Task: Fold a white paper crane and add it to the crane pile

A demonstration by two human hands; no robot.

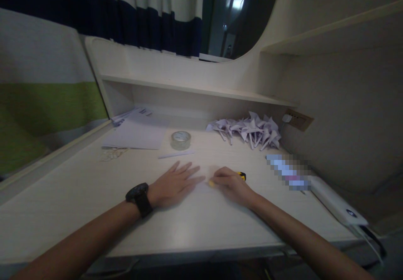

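Observation:
My left hand (pixel 176 184), with a black watch on its wrist, lies flat on the desk with its fingers spread. Under its fingertips is a pale piece of paper (pixel 201 187), hard to tell from the desktop. Close by on the right, my right hand (pixel 232 185) is closed round a yellow-and-black utility knife (pixel 242 176). Its yellow front end points toward the paper; the blade is too blurred to make out. Just beyond my left hand lies a thin white paper stick (pixel 176 155), with a roll of clear tape (pixel 180 140) behind it.
White paper pinwheels (pixel 248 129) are heaped at the back right. Paper sheets (pixel 138 131) lie at the back left, near some thin tangled loops (pixel 113 154). A blurred-out device (pixel 288 173) and a white power strip (pixel 335 200) line the right side. A shelf (pixel 195 89) overhangs the back.

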